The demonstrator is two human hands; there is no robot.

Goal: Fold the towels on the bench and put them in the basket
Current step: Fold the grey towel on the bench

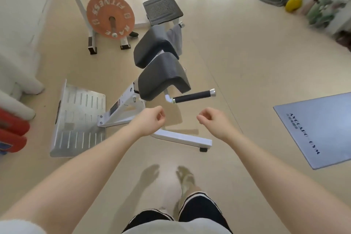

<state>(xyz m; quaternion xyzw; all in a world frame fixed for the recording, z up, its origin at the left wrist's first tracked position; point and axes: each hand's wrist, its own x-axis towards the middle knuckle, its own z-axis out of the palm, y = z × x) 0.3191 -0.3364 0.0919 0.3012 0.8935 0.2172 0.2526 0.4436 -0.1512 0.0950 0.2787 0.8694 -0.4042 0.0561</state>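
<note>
A grey towel (175, 38) hangs from a handle at the far side of the bench (163, 78), a white-framed gym machine with two dark grey pads. My left hand (150, 120) and my right hand (214, 121) are held out in front of me above the floor, near the bench's foot. Both are loosely curled with nothing in them. The towel is well beyond both hands. No basket is in view.
A black-grip handle (193, 96) sticks out to the right of the bench. A metal footplate (79, 118) lies left, an orange weight plate (111, 18) on a rack behind. A grey mat (321, 129) lies right; kettlebells (293, 2) stand far right.
</note>
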